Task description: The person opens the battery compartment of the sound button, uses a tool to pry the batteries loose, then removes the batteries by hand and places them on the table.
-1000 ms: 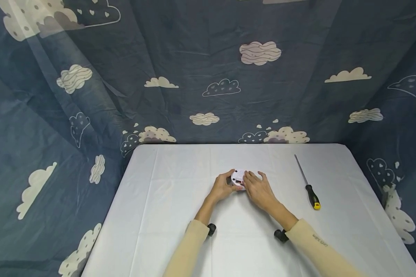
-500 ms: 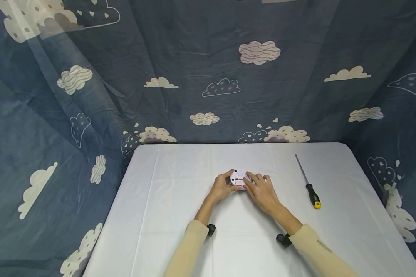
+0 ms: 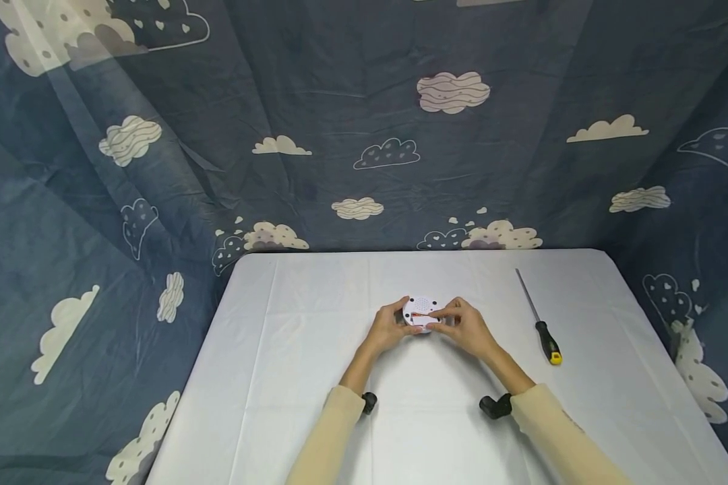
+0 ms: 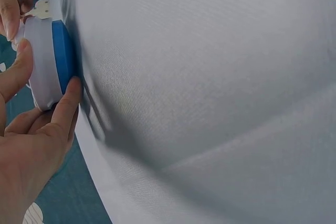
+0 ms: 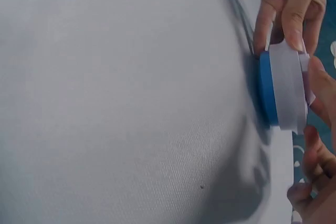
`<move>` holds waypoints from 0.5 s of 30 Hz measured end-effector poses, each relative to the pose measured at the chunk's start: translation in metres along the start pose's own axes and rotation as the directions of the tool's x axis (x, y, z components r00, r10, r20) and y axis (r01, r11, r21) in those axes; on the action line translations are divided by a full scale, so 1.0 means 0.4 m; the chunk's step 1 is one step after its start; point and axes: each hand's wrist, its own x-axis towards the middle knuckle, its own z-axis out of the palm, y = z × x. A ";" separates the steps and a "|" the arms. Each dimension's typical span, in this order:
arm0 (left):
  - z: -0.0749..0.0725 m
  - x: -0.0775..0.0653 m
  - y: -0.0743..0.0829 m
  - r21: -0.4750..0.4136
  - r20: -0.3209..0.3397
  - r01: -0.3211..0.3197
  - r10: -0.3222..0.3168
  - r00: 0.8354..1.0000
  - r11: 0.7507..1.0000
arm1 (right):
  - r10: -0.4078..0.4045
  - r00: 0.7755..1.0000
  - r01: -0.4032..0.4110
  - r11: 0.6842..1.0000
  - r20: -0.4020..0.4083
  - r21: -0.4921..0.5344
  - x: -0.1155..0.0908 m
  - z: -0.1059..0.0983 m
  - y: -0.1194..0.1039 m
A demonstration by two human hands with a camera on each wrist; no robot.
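Centrally, one round device [image 3: 422,305], white over blue, on or just above the table [image 3: 315,364], cannot tell which. Left hand [image 3: 388,329]: grips it. Right hand [image 3: 470,330]: thumb and finger pinch its cover [image 3: 425,320]. One screwdriver [image 3: 547,342]: lies to the right.

I'm seeing smooth, plastic-looking sides on the round device [image 5: 287,87]. The surface [image 3: 303,364] is showing matt, finely textured cloth.

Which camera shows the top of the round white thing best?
The head view: it looks down on the round white thing, showing its dark dots, though fingers cover part. Both wrist views show it side-on, with its blue base.
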 end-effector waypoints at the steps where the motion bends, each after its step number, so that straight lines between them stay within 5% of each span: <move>1: 0.000 0.000 0.000 -0.005 0.002 0.004 -0.004 1.000 1.000 | 0.027 0.999 -0.027 0.999 0.025 0.028 0.002 -0.003 0.003; 6: -0.001 -0.001 -0.001 -0.025 -0.003 0.017 -0.017 1.000 1.000 | 0.080 0.988 -0.093 0.991 0.135 0.100 0.010 -0.018 0.014; 15: 0.000 -0.003 0.002 -0.010 0.000 0.011 -0.011 1.000 1.000 | 0.073 0.975 -0.118 0.971 0.208 0.210 0.031 -0.031 0.020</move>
